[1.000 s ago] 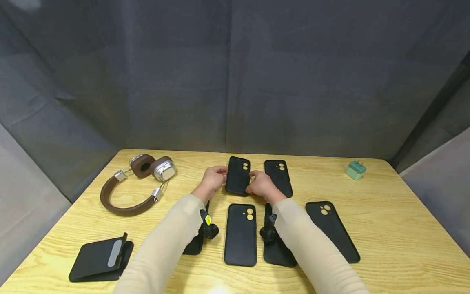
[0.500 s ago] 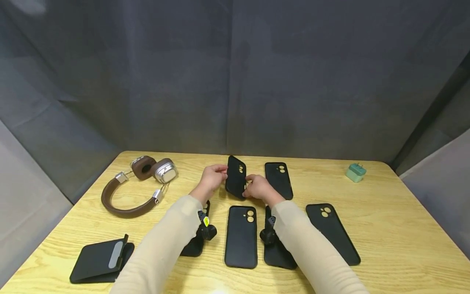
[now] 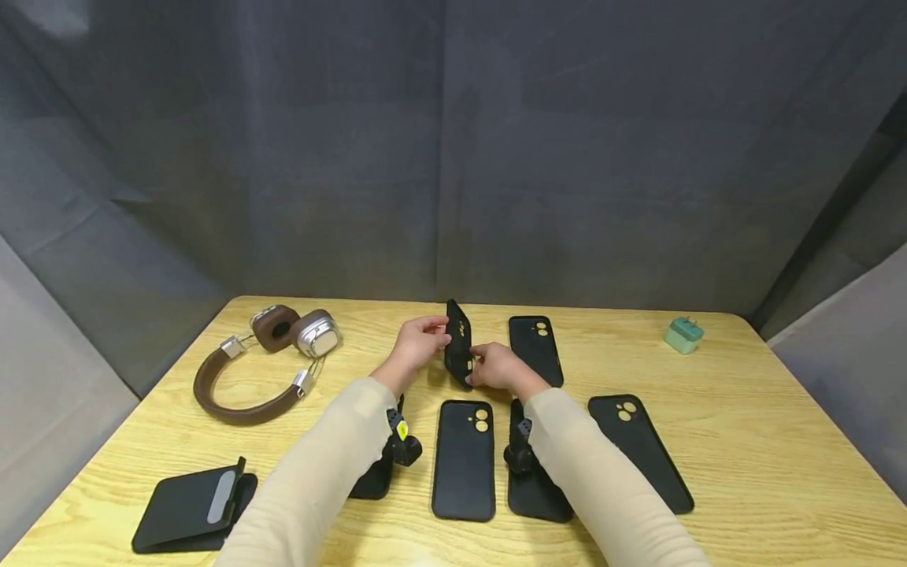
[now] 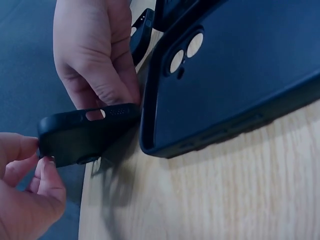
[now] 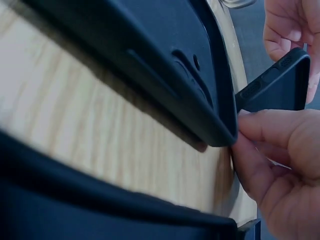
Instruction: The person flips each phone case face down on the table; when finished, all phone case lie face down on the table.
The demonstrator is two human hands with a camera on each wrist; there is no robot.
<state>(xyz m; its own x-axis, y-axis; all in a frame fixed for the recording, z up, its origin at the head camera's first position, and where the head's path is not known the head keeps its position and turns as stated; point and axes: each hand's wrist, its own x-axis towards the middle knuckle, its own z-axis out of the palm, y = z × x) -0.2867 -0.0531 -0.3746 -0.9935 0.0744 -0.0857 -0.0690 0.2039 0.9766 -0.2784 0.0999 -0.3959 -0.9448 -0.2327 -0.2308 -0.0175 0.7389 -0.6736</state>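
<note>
Near the back middle of the table, both hands hold one black phone case [image 3: 457,350] tilted up steeply, almost on its long edge. My left hand [image 3: 418,344] pinches the raised edge on the left, thumb and fingers at a corner in the left wrist view. Low on the other side, my right hand [image 3: 498,367] pinches the bottom edge between thumb and finger [image 5: 250,162]. A second black phone case [image 3: 536,350] lies just right of the right hand. Another phone case [image 3: 464,472] lies flat in front of the hands, camera holes at upper right.
Under the forearms lie two partly hidden phone cases, one left [image 3: 372,482] and one right [image 3: 534,494]; a further case [image 3: 648,453] is at right. Brown headphones [image 3: 248,409] and a black folding stand [image 3: 187,504] occupy the left. A green charger plug [image 3: 683,335] stands back right.
The held phone case has turned from nearly flat to almost on edge, its left side rising toward the right. Both hands keep hold of it.
</note>
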